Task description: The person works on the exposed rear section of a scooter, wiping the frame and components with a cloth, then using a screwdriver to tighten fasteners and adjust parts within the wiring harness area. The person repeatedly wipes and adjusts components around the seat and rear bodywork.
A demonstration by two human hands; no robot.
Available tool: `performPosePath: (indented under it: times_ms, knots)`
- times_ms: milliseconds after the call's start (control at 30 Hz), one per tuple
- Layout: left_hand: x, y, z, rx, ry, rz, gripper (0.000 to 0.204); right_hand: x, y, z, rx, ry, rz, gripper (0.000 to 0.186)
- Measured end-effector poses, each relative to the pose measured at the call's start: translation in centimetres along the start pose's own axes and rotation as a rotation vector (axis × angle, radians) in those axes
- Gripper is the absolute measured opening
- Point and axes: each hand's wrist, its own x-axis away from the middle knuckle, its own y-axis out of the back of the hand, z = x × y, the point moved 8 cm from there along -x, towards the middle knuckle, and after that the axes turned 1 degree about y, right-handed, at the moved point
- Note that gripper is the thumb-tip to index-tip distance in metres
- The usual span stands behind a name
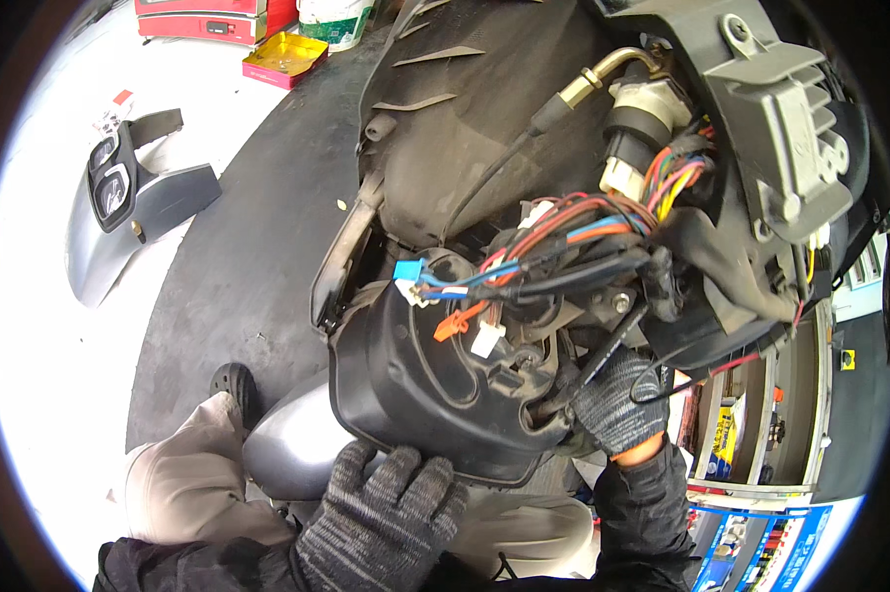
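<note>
In front of me is the stripped front of a scooter. My left hand (384, 518), in a grey knitted glove, lies with its fingers stretched out against the lower edge of a black plastic panel (395, 380). A smooth silver fender (295, 444) shows beneath that panel. My right hand (617, 405), gloved alike, reaches in at the panel's right side beside a black cable (610, 357); its fingertips are hidden there. Above the panel hangs a wiring harness (573, 232) with loose ends, among them a blue connector (408, 270), an orange connector (452, 325) and a white connector (486, 340).
A finned metal part (785, 128) is fixed at the upper right. On the floor at left lies a grey headlight cowl (154, 212). A shallow tin (285, 59), a red toolbox (203, 22) and a white bucket (334, 22) stand farther off. Stocked shelves (760, 424) are at right.
</note>
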Motion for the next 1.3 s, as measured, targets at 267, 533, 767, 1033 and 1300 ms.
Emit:
performPosePath:
  times_ms: [267, 533, 767, 1033, 1300]
  knots:
    - [-0.7, 0.1, 0.5, -0.013, -0.021, 0.014, 0.040, 0.0, -0.9, -1.6, -0.136, 0.024, -0.120, 0.036]
    - [-0.6, -0.2, 0.8, 0.005, -0.027, -0.006, 0.035, -1.2, -2.7, -3.4, -0.080, -0.021, 0.021, 0.040]
    - [-1.1, -0.3, 1.1, 0.047, -0.014, 0.023, 0.034, -0.9, -2.8, -3.2, -0.099, -0.040, 0.032, 0.039]
    - [-1.4, 0.0, 0.5, -0.007, -0.021, 0.019, 0.037, -0.3, -1.0, -2.0, -0.288, -0.032, -0.108, 0.043]
    - [-1.6, 0.4, -0.1, -0.052, -0.036, 0.021, 0.033, 0.1, -5.1, -3.1, -0.219, -0.031, 0.186, 0.040]
